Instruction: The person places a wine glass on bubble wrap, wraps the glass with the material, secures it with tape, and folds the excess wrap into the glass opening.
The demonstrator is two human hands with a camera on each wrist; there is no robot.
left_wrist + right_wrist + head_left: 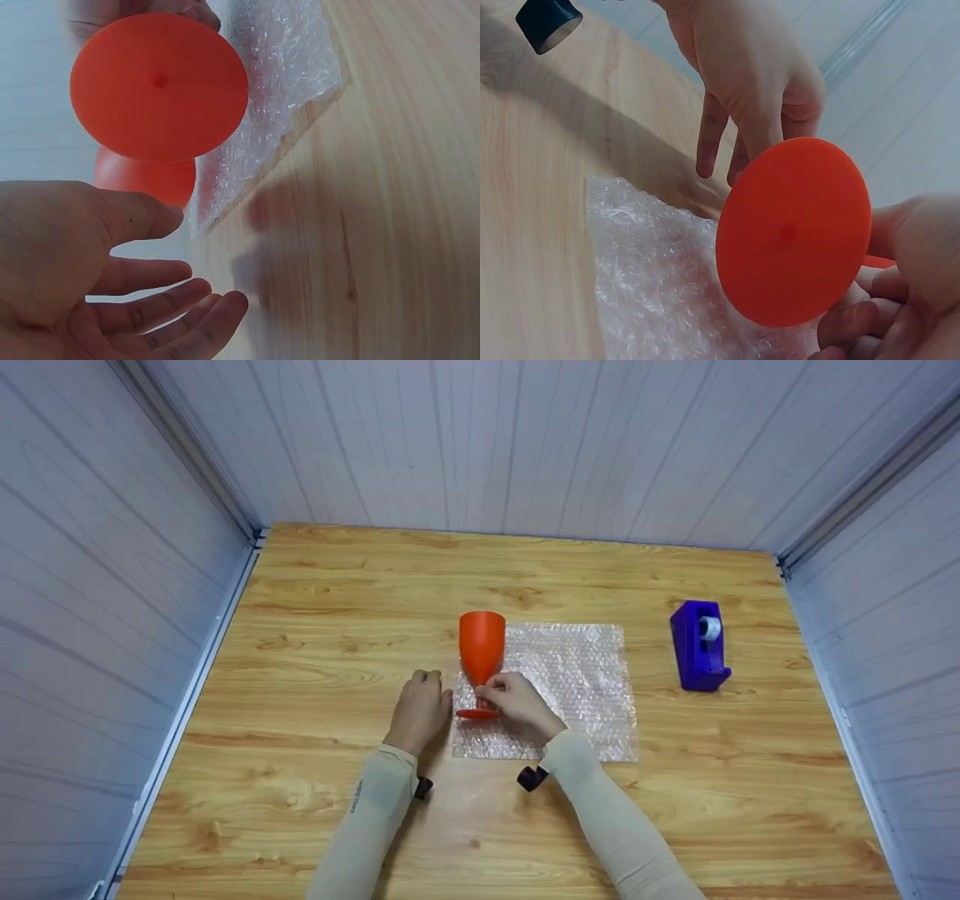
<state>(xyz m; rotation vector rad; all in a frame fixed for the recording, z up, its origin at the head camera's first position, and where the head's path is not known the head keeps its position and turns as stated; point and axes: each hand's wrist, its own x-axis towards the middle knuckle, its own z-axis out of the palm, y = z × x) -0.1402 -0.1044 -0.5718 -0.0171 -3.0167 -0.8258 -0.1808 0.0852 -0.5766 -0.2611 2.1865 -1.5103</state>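
An orange plastic goblet (481,645) is tilted over the left part of a sheet of bubble wrap (574,682). My right hand (523,706) pinches its stem just above the round foot. The underside of the foot (791,259) faces the right wrist camera and hides part of the grip. To the left of the goblet is my left hand (420,711), fingers relaxed and nothing in them. In the left wrist view, the left thumb and fingers (157,311) stand apart, close to the goblet but not around it.
A blue tape dispenser (697,649) with a roll of clear tape stands to the right of the bubble wrap. The wooden tabletop (300,607) is bounded by pale panel walls (480,450) at the back and both sides.
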